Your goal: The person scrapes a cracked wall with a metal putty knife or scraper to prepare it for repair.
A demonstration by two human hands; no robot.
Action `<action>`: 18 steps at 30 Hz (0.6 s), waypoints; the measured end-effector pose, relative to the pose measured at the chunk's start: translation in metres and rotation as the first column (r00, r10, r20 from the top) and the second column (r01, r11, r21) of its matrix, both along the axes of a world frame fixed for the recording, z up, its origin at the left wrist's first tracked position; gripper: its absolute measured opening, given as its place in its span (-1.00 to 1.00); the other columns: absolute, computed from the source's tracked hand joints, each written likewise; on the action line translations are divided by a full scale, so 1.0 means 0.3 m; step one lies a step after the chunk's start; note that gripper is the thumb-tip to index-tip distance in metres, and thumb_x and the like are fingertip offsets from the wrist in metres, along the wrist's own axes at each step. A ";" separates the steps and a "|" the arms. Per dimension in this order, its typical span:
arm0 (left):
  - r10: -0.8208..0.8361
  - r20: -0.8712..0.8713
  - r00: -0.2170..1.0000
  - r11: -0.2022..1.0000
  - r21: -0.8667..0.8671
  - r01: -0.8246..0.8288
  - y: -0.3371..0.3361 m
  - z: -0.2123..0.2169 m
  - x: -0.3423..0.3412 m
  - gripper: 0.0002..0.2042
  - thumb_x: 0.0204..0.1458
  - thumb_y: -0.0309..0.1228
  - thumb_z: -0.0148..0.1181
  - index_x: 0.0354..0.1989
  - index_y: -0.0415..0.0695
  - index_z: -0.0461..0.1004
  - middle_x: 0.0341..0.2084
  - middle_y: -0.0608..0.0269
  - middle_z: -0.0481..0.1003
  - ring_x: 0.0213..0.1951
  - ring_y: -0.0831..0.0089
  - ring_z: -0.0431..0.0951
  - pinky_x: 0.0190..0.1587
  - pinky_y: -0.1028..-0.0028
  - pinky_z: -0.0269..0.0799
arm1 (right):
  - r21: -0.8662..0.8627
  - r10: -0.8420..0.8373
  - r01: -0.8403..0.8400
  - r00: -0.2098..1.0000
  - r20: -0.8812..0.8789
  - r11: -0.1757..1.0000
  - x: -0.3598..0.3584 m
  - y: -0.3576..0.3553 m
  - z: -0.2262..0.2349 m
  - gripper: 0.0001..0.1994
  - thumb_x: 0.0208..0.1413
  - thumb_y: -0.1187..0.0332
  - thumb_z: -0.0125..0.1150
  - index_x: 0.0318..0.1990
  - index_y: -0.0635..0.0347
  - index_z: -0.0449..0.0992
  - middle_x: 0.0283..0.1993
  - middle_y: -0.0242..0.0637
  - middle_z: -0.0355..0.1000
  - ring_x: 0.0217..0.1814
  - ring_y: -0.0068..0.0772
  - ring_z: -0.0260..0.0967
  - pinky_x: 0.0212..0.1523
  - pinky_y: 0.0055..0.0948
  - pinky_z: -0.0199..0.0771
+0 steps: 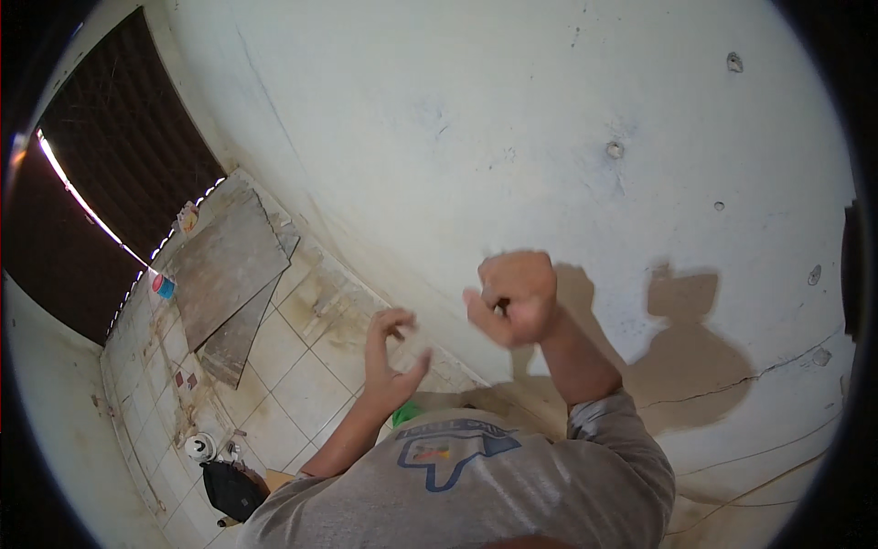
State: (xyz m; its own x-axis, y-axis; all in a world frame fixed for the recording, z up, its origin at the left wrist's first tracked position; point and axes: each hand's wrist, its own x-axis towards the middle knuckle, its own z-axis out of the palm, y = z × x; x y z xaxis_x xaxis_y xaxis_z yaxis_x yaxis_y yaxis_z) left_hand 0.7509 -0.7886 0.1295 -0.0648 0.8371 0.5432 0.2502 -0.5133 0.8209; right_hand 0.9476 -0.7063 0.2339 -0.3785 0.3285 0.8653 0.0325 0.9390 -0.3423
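Right hand curling into a fist against the pale wall, fingers folding tight around something small and dark showing just between thumb and knuckles; too little of it showing to tell what it is. Casting a hard shadow onto the plaster just right of the forearm. Left hand hovering lower and to the left, near the right hand but apart from it, fingers half bent and spreading, thumb sticking out, gripping nothing. Hanging over the line where wall meets tiled floor.

Grey sleeve and grey shirt with a blue printed patch filling the near lower edge. Bit of something green peeking out just below the left wrist, mostly hiding behind the shirt.

Farther left, two grey slabs lying flat on the stained tiles, one overlapping the other. Small red and blue container sitting at the slabs' left edge, close to the dark shuttered opening with a strip of daylight leaking through. Small white round object and a black bag resting on the floor at near left. Crack running across the wall at right, with a few small holes pitting the plaster higher up.
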 end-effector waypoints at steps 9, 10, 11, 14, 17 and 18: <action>-0.292 0.276 0.916 0.951 -0.021 0.310 0.094 0.002 -0.069 -0.83 -0.14 -0.64 0.34 -0.36 -0.22 0.51 -0.45 0.23 0.51 -0.36 0.47 0.48 -0.26 0.51 0.37 | -0.270 0.224 -0.561 0.658 -0.719 0.783 -0.028 -0.241 -0.058 -0.86 0.07 0.38 0.11 -0.45 0.24 0.40 -0.47 -0.34 0.27 -0.48 -0.45 0.19 -0.42 -0.40 0.26; -0.398 0.407 0.822 0.890 -0.046 0.454 0.101 0.030 -0.069 -0.89 -0.12 -0.65 0.32 -0.44 -0.23 0.51 -0.53 0.26 0.50 -0.41 0.49 0.47 -0.30 0.53 0.36 | -0.274 0.224 -0.561 0.661 -0.716 0.781 -0.020 -0.247 -0.065 -0.86 0.07 0.38 0.11 -0.45 0.24 0.40 -0.47 -0.34 0.27 -0.48 -0.45 0.19 -0.42 -0.40 0.26; -0.396 0.413 0.820 0.890 -0.046 0.454 0.107 0.044 -0.057 -0.89 -0.12 -0.65 0.32 -0.44 -0.23 0.51 -0.53 0.26 0.50 -0.41 0.49 0.47 -0.30 0.53 0.36 | -0.286 0.291 -0.604 0.678 -0.675 0.744 -0.004 -0.248 -0.074 -0.83 0.09 0.38 0.10 -0.49 0.24 0.38 -0.50 -0.35 0.28 -0.51 -0.45 0.18 -0.46 -0.38 0.25; -0.403 0.492 0.772 0.794 -0.231 0.562 0.129 0.056 0.018 -0.88 -0.09 -0.63 0.31 -0.40 -0.21 0.49 -0.57 0.33 0.46 -0.48 0.60 0.39 -0.39 0.55 0.31 | -0.286 0.450 -0.587 0.786 -0.424 0.757 0.042 -0.216 -0.033 -0.69 0.16 0.17 0.04 -0.50 0.22 0.36 -0.63 -0.35 0.30 -0.60 -0.40 0.23 -0.54 -0.33 0.25; -0.301 0.323 0.897 0.789 -0.444 0.425 0.134 0.019 0.040 -0.80 -0.05 -0.56 0.32 -0.26 -0.18 0.44 -0.63 0.48 0.33 -0.58 0.72 0.25 -0.47 0.65 0.17 | -0.171 0.363 -0.359 0.932 -0.005 0.918 0.038 -0.170 0.138 -0.54 0.25 -0.02 -0.04 -0.51 0.19 0.36 -0.73 -0.33 0.31 -0.67 -0.34 0.27 -0.55 -0.30 0.29; -0.287 0.154 0.945 0.830 -0.453 0.326 0.134 0.017 0.029 -0.76 -0.02 -0.53 0.30 -0.19 -0.17 0.40 -0.64 0.51 0.31 -0.58 0.75 0.23 -0.49 0.67 0.14 | -0.040 0.165 -0.160 0.971 0.173 0.986 0.023 -0.159 0.205 -0.52 0.27 -0.01 -0.10 -0.55 0.19 0.36 -0.72 -0.32 0.31 -0.67 -0.33 0.27 -0.53 -0.31 0.31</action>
State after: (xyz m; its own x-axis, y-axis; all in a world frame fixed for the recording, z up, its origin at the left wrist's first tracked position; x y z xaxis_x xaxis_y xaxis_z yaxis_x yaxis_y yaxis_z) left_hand 0.7595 -0.7483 0.1345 0.2131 0.9731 0.0875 0.0713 -0.1048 0.9919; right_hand 0.9545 -0.7540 0.2955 -0.5739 0.2714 0.7726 -0.0583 0.9276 -0.3691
